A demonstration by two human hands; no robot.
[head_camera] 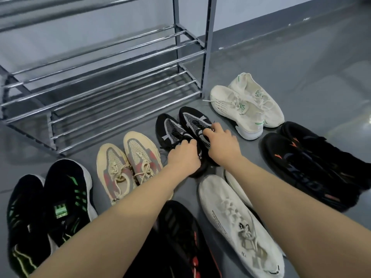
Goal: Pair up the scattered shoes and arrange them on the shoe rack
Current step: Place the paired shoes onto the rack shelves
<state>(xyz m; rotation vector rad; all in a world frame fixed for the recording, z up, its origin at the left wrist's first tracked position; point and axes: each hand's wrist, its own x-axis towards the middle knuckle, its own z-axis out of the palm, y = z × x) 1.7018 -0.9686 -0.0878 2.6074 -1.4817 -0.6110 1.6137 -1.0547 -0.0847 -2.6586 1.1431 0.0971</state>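
Going left to right, our left hand (pixel 183 155) is curled around the heel of one black knit sneaker with grey mesh panels (pixel 172 133), and our right hand (pixel 219 140) pinches the laces of its twin (pixel 193 119). Both sit on the floor just in front of the chrome-bar shoe rack (pixel 112 63). Our worry: lifting by laces could let that shoe swing and knock the cream pair (pixel 128 163). Rack shelves we can see hold nothing yet.
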